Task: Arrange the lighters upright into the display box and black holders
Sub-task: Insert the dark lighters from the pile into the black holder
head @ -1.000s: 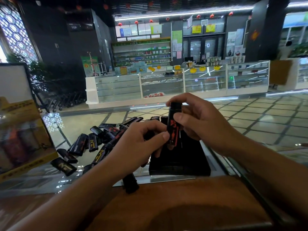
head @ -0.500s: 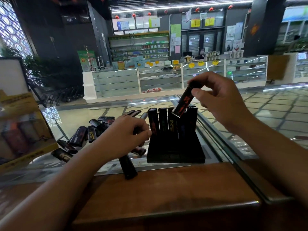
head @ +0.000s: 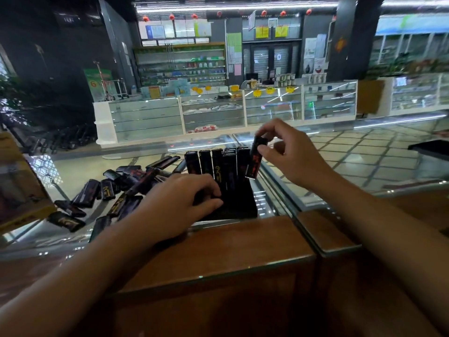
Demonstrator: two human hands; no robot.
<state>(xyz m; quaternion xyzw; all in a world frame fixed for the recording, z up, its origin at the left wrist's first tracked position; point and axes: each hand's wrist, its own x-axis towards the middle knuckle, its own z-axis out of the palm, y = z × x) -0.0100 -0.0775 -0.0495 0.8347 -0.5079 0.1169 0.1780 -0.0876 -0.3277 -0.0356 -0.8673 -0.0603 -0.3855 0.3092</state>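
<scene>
While the right hand (head: 286, 152) pinches a black, red-printed lighter (head: 255, 158) by its cap, tilted at the right end of the upright row, the head view shows the left hand (head: 179, 205) curled against the black rectangular holder (head: 240, 203) on the glass counter (head: 274, 200). Straighten the lighter over its slot, then press down. More loose black lighters (head: 107, 190) lie at left.
</scene>
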